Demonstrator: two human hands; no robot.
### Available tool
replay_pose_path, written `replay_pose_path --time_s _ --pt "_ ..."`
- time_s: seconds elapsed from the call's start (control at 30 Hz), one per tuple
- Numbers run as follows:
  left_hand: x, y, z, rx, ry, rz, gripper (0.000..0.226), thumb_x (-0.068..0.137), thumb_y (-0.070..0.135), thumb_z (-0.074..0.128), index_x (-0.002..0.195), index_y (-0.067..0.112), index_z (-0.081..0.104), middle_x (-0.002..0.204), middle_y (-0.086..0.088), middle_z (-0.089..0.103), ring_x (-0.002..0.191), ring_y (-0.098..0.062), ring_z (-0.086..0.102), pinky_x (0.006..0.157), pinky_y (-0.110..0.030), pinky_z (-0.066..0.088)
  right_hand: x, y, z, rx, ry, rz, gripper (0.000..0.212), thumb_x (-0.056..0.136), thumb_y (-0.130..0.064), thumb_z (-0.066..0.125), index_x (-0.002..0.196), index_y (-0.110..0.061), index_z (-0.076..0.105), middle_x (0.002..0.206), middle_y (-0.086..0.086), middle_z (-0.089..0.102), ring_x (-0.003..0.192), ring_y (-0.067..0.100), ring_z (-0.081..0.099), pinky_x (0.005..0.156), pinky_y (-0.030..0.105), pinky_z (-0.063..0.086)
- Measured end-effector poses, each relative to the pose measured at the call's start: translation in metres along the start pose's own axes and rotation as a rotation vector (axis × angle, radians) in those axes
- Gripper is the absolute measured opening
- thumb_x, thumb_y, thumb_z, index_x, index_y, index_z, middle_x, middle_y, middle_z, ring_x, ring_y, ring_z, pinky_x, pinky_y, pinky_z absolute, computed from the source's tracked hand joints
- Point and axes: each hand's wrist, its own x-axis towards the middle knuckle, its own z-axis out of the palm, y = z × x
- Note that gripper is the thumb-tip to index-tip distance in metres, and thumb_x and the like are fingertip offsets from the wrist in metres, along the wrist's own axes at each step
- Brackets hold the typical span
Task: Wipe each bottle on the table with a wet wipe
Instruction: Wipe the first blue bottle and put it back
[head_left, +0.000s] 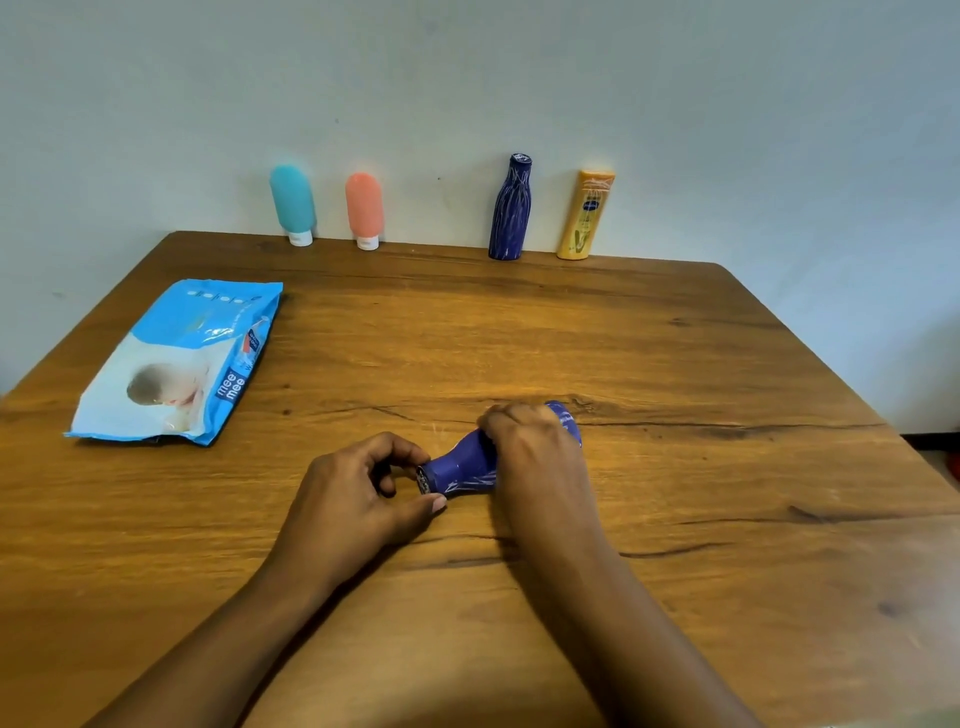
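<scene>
Blue bottle (462, 470) lies on its side near the front middle of the table (675, 364). Your right hand (530, 441) curls over its body, and your left hand (358, 493) pinches the cap (423, 479) between thumb and fingers. Nothing from the wipe pack (176, 364) shows in either grip, so the bottle may go unwiped. Twisting could also loosen the cap.

Blue white-streaked bottle (470, 467); teal tube (292, 200); perhaps coral tube (364, 205).
</scene>
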Motion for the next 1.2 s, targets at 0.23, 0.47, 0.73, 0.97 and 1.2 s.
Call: replay_pose_path --time_s 0.23,0.47,0.73,0.97,1.2 --pt "-0.001 0.0 -0.001 -0.003 -0.004 0.02 0.036 0.06 0.032 0.086 0.09 0.035 0.065 0.069 0.009 0.056 0.064 -0.008 0.054 0.054 -0.019 0.041 -0.009 -0.013 0.003 0.04 -0.059 -0.119 0.035 0.089 -0.009 0.055 0.124 -0.017 0.051 0.119 0.0 0.053 0.107 0.012 0.043 0.085 0.021 0.039" --pt "-0.001 0.0 -0.001 -0.005 -0.009 0.005 0.035 0.061 0.034 0.085 0.088 0.037 0.063 0.062 0.006 0.059 0.063 -0.004 0.057 0.053 -0.02 0.044 -0.001 -0.005 0.001 0.017 -0.015 0.037 0.034 0.09 -0.008 0.053 0.123 -0.016 0.051 0.122 0.002 0.052 0.108 0.015 0.042 0.089 0.024 0.039" --pt "0.0 0.0 -0.001 -0.041 -0.027 -0.028 0.033 0.061 0.035 0.085 0.086 0.036 0.065 0.059 0.001 0.064 0.056 -0.008 0.06 0.056 -0.028 0.049 0.008 0.038 0.0 -0.021 0.086 0.154 0.028 0.09 -0.005 0.051 0.114 -0.018 0.057 0.111 0.0 0.057 0.1 0.014 0.046 0.082 0.025 0.043" --pt "-0.001 0.001 0.0 -0.036 -0.029 -0.022 0.033 0.062 0.032 0.085 0.087 0.035 0.064 0.058 0.006 0.063 0.057 -0.006 0.059 0.053 -0.023 0.047 -0.003 0.006 0.006 0.024 0.022 -0.026 0.037 0.089 -0.007 0.054 0.124 -0.019 0.052 0.121 -0.002 0.053 0.11 0.012 0.042 0.089 0.023 0.04" --pt "0.001 0.0 0.001 -0.024 -0.041 -0.028 0.032 0.062 0.035 0.085 0.086 0.036 0.063 0.057 0.009 0.062 0.056 -0.005 0.059 0.05 -0.017 0.044 0.016 0.024 0.001 -0.032 0.033 0.127 0.03 0.089 -0.007 0.054 0.119 -0.014 0.054 0.115 0.002 0.056 0.103 0.015 0.045 0.082 0.023 0.037"
